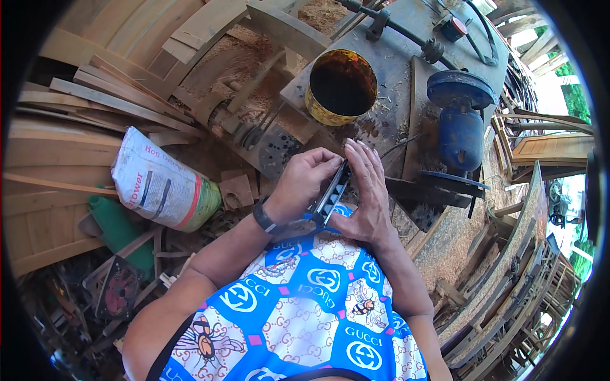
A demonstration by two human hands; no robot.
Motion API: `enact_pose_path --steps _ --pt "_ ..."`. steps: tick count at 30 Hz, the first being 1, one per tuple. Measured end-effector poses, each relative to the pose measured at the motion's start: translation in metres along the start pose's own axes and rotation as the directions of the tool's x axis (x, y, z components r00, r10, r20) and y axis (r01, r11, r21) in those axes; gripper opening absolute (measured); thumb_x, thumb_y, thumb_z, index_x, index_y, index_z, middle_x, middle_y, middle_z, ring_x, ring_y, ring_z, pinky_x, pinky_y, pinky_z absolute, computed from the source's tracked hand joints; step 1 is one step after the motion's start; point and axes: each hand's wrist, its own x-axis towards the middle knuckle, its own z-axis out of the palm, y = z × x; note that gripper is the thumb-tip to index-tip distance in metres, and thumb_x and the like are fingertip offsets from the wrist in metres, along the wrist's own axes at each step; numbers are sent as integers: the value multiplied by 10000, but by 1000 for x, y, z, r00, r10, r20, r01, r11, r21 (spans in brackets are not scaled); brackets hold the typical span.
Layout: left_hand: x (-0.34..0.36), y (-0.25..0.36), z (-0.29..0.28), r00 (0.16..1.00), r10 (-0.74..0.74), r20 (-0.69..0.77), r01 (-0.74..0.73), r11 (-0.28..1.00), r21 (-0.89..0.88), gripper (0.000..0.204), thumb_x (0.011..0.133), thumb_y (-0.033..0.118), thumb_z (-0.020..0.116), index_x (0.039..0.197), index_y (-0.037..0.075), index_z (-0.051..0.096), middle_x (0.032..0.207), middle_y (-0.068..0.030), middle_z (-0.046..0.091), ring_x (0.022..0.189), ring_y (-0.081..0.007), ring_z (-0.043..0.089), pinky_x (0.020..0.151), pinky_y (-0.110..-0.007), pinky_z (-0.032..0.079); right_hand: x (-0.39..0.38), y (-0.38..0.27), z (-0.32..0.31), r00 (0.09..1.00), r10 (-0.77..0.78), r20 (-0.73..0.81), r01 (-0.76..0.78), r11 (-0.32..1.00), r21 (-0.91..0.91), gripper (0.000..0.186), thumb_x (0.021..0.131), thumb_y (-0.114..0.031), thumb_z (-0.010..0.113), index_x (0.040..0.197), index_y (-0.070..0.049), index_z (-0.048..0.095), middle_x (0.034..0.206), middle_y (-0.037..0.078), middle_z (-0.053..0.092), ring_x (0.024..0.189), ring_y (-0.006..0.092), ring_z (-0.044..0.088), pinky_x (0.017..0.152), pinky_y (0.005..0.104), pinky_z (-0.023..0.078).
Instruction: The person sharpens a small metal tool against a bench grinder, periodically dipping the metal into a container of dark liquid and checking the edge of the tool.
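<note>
In front of my chest I hold a slim, dark rectangular object (332, 195), tilted, with a shiny face of light and dark bands; its exact kind does not show. My left hand (297, 185) has its fingers bent and pinched at the object's upper left edge. Along the other side lies my right hand (368, 193), its long fingers stretched upward and its thumb at the lower end, so the object sits between both hands. Just beyond the fingertips stands a yellow bucket (318, 109), stained inside and dark at the bottom.
The bucket is on a sawdust-strewn metal machine table (391, 76). A blue motor (460, 136) with pulleys stands at the right, below a shaft (406, 37). At the left are a printed white sack (155, 178), wooden boards (121, 95) and green cloth (121, 228).
</note>
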Motion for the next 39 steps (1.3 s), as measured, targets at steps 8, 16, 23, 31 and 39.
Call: enact_pose_path --steps 8,16,23,31,39 --pt "2 1 0 1000 -14 7 14 998 -60 207 1129 196 639 1153 14 736 985 6 747 839 -28 667 755 -215 544 2 1 -1 1000 1 -10 -1 1000 1 1055 706 -361 892 1623 -61 465 1659 208 486 1583 422 406 1334 601 247" --pt "10 -2 -12 957 -207 204 260 923 -283 226 1131 228 635 1261 49 681 1017 -13 755 836 -69 750 713 -205 614 0 1 -7 993 -75 -93 81 995 63 1084 740 -396 943 1628 -30 440 1654 234 491 1577 422 422 1324 600 264" --pt "13 -15 -16 938 -198 286 290 898 -330 326 1136 192 583 1396 5 643 1219 -118 768 1019 -164 798 884 -284 667 -3 1 -10 983 -159 -93 163 986 34 1091 805 -409 932 1637 32 380 1519 184 650 1515 428 516 1291 621 310" --pt "12 -18 -11 945 -207 254 290 889 -356 313 1135 173 587 1386 -6 643 1230 -130 764 1048 -184 796 927 -309 665 -5 2 -11 972 -185 -145 190 981 22 1040 816 -370 922 1622 29 400 1462 171 695 1474 415 563 1275 642 319" --pt "12 -19 -13 955 -194 225 262 906 -331 318 1129 205 598 1371 5 649 1199 -100 765 1008 -153 786 875 -276 654 -3 -1 -8 965 -204 -162 212 977 34 909 731 -259 939 1536 -49 573 1520 152 651 1485 406 540 1290 614 315"
